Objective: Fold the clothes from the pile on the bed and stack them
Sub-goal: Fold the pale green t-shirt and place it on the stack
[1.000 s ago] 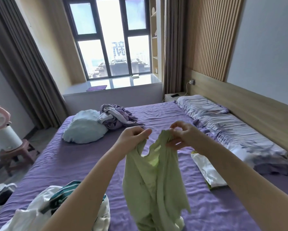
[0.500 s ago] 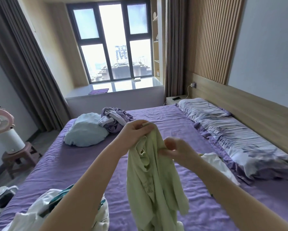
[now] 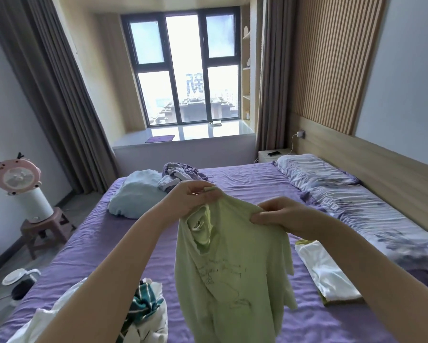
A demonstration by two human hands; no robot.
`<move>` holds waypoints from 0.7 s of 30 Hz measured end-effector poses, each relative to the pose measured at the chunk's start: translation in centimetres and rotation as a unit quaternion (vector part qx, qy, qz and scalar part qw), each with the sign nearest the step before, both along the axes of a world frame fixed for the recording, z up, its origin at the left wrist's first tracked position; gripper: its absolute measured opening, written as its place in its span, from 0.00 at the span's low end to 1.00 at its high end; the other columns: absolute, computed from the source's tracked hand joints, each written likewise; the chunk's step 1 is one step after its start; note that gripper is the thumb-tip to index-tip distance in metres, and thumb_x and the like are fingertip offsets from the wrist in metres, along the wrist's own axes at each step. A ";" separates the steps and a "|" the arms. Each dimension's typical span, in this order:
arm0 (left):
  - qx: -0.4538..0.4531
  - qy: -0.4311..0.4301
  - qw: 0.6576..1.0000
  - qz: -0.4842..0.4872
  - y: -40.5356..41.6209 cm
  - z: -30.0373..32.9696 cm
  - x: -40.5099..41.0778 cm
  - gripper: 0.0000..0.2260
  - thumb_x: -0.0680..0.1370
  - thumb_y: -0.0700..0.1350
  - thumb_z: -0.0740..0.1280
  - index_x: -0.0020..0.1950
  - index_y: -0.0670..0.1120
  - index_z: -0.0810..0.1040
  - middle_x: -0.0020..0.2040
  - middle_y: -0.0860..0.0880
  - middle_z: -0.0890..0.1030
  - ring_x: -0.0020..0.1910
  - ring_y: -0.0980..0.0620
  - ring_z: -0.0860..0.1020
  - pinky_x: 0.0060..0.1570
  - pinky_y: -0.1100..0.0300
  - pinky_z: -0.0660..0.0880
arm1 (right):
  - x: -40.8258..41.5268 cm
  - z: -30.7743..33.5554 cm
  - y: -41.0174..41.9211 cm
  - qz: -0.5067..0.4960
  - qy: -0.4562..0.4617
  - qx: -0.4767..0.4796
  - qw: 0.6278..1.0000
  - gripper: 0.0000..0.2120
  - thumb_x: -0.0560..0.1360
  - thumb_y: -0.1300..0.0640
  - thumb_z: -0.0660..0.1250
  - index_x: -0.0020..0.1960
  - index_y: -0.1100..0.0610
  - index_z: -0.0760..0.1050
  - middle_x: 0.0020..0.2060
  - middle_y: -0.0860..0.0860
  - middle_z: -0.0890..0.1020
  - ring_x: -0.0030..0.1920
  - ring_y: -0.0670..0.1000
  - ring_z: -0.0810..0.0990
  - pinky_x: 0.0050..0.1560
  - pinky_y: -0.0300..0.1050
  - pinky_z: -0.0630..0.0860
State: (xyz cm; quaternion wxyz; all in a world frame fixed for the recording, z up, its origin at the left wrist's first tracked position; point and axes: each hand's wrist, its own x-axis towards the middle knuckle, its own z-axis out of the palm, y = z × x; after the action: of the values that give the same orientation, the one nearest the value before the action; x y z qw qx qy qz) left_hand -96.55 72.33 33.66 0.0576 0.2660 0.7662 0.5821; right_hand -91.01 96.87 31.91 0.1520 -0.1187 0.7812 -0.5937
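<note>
Center frame, a light green t-shirt [image 3: 232, 263] hangs in the air above the purple bed [image 3: 252, 184], held up by both hands. Left hand [image 3: 190, 199] pinches the top edge near the collar, fingers curled over the fabric; right hand [image 3: 279, 214] grips the shoulder area a bit lower & to the right, thumb and fingers clamped on the cloth. Shirt's neck opening faces the camera, faint line print on the chest, lower hem drops out the bottom of the frame.

Lower left: pile of unfolded clothes [image 3: 143, 315], white pieces w/ a teal-striped one on top, lying on the bed. Right of the shirt: small folded stack [image 3: 326, 273], white on top, green edge showing under it, flat on the sheet. Mid frame behind the hands: pale blue bundle [image 3: 136, 194] touching a crumpled lilac-grey heap [image 3: 180, 174]. Two patterned pillows [image 3: 344, 189] along the right side by the wood headboard. Left edge: pink fan [image 3: 16, 177] on a small stool [image 3: 47, 226]. Window [image 3: 183, 68] at top center, curtains either side.
</note>
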 end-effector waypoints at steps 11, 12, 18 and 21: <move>-0.069 -0.028 0.997 0.012 -1.3 -0.3 -0.2 0.06 0.75 0.40 0.70 0.47 0.50 0.83 0.36 0.52 0.81 0.33 0.58 0.76 0.38 0.67 0.75 | -0.5 1.6 -0.2 0.001 -0.084 -0.028 0.996 0.13 0.68 0.48 0.73 0.44 0.57 0.84 0.43 0.53 0.85 0.41 0.48 0.83 0.39 0.38 0.78; -0.066 -0.029 0.997 0.006 -1.2 -0.3 -0.2 0.06 0.75 0.40 0.70 0.47 0.50 0.83 0.36 0.54 0.81 0.33 0.59 0.76 0.38 0.69 0.75 | -0.5 1.6 -0.2 0.001 -0.082 -0.019 0.996 0.11 0.68 0.49 0.73 0.44 0.56 0.83 0.41 0.51 0.84 0.40 0.47 0.83 0.37 0.37 0.78; -0.124 -0.007 0.992 0.019 -1.5 0.0 -0.5 0.06 0.74 0.47 0.72 0.50 0.51 0.82 0.41 0.52 0.79 0.38 0.59 0.75 0.41 0.71 0.72 | -0.7 1.3 0.2 -0.065 0.002 -0.075 0.995 0.10 0.71 0.63 0.71 0.35 0.53 0.74 0.31 0.47 0.77 0.33 0.44 0.76 0.35 0.37 0.74; -0.124 -0.061 0.989 0.043 -2.8 0.0 -1.1 0.12 0.76 0.43 0.70 0.59 0.48 0.78 0.42 0.49 0.77 0.39 0.58 0.75 0.38 0.72 0.70 | -0.6 1.2 1.3 -0.139 0.025 -0.134 0.981 0.15 0.72 0.62 0.70 0.30 0.53 0.69 0.27 0.49 0.71 0.29 0.45 0.72 0.29 0.37 0.70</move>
State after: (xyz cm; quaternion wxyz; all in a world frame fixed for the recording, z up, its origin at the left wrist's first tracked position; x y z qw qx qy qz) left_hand -97.66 69.49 33.64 0.1117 0.1877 0.8383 0.4995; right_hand -91.62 98.18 33.10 0.0312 -0.0425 0.7070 -0.7052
